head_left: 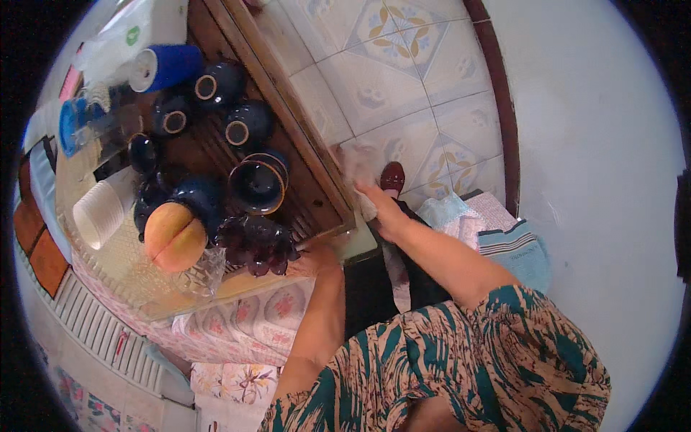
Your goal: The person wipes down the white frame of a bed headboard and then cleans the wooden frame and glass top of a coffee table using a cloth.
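Note:
My left hand (315, 261) is at the near corner of a wooden slatted tray (325, 180), right beside a dark purple, glossy, lobed piece (257, 243). Its fingers are hidden, so whether it grips the tray or the piece cannot be told. My right hand (378, 207) is closed on a whitish crumpled cloth (363, 162), blurred, against the tray's outer right side. On the tray stand an upright dark blue glazed bowl (257, 186) and several upturned dark cups (248, 124). A peach-shaped piece (175, 237) sits left of the purple piece.
Stacked white disposable cups (101, 212), a blue cup (165, 68) and a clear container with a blue lid (73, 126) crowd the table's left. A floral tablecloth (245, 327) hangs at the front. Right of the table are tiled floor (381, 93) and a light blue towel (515, 252).

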`<state>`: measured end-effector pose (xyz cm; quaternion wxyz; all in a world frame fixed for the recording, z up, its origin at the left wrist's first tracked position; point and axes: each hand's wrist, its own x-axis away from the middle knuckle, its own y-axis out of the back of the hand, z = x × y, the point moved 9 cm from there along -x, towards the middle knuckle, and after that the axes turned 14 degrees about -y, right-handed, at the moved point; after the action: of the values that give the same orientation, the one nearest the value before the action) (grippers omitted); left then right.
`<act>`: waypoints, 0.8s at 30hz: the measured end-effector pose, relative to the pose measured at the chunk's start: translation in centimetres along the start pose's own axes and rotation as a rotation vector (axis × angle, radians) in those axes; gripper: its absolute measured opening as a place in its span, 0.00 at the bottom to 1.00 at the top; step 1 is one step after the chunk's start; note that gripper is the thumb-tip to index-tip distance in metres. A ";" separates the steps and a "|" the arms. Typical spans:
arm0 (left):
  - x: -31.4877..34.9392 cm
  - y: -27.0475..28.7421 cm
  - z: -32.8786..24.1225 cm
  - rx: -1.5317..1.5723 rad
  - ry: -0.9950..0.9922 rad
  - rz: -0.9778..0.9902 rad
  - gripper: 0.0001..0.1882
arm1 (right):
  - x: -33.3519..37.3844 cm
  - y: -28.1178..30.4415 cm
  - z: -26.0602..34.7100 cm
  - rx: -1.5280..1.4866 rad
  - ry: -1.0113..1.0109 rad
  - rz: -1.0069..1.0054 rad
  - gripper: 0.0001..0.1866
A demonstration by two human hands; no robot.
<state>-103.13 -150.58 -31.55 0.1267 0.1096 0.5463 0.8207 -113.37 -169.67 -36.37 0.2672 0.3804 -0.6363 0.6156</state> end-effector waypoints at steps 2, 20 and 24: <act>-0.2 -0.5 -0.1 -0.022 0.022 0.018 0.24 | 1.2 1.2 -1.9 -0.114 -0.056 -0.076 0.22; -0.4 1.6 3.3 0.195 0.000 0.138 0.23 | -9.6 -2.1 5.7 0.985 0.381 -0.349 0.27; 0.2 1.5 5.0 0.209 0.020 0.163 0.23 | -5.7 9.6 -9.4 1.352 -0.529 -0.426 0.33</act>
<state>-101.86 -146.73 -28.25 0.0422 0.1581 0.6194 0.7678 -119.17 -159.98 -45.62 -0.0727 0.7111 -0.0760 0.6951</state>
